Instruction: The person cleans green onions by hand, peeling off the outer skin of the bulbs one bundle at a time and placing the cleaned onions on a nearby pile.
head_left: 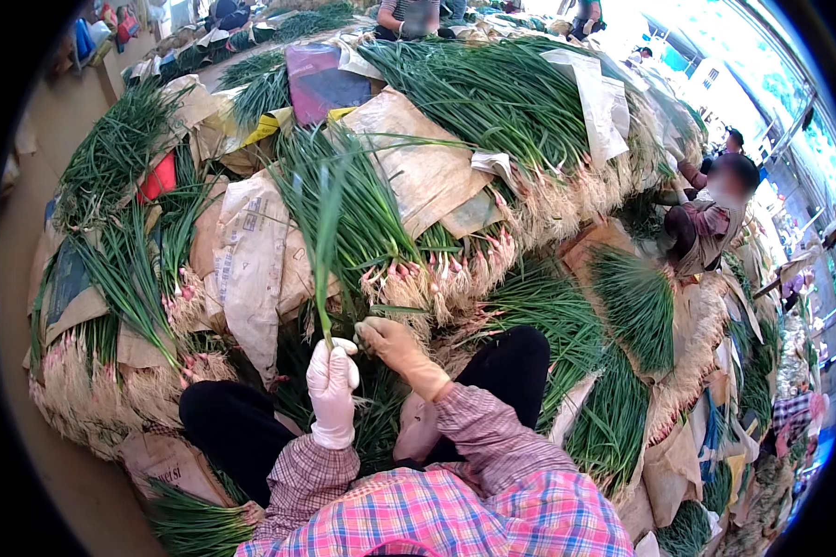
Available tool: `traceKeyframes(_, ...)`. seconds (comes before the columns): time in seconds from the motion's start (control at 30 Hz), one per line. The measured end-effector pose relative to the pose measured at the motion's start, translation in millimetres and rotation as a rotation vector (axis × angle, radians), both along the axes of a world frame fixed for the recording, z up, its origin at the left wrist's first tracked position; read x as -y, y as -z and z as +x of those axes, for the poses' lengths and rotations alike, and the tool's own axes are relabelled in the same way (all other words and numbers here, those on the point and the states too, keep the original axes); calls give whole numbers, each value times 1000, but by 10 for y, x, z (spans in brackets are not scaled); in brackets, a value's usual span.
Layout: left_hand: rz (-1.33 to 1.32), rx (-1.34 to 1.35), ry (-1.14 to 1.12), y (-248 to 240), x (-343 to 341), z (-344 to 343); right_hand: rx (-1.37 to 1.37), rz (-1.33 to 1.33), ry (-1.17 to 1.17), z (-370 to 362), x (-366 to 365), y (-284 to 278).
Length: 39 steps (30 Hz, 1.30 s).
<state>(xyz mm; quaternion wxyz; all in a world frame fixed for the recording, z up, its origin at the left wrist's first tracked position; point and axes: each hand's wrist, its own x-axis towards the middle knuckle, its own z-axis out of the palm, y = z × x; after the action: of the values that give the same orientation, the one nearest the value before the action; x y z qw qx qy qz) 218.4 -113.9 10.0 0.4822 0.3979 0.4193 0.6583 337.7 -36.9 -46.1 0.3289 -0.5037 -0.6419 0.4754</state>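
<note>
In front of my knees, my left hand, in a white glove, is closed around the lower part of a green onion. Its long leaves point up and away from me, and its root end is hidden in the glove. Just to the right is my right hand, in a tan glove, with fingers curled in; what they hold, if anything, does not show. Beyond both hands lies a pile of green onions, their pink-white bulbs and pale roots facing me.
Brown paper sheets and a long whitish sack lie among the stacked bundles. More green onions are at my right, and a loose bunch is at lower left. A co-worker sits at right; others are farther back.
</note>
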Motion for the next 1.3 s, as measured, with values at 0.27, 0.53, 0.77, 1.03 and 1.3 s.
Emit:
traceKeyframes(0.27,-302,94,166,472,-208,4,434,357,448,768,-343,6)
traceKeyframes(0.53,-275,239,-12,659,-337,138,416,585,206,426,264,570)
traceKeyframes(0.77,-342,351,128,604,-254,109,-472,-350,94,38,-64,-108)
traceKeyframes(1.03,-410,528,298,447,-170,-6,-959,-589,261,-303,-193,95)
traceKeyframes(1.3,-336,488,226,471,-154,-236,-536,-791,-275,-47,199,193)
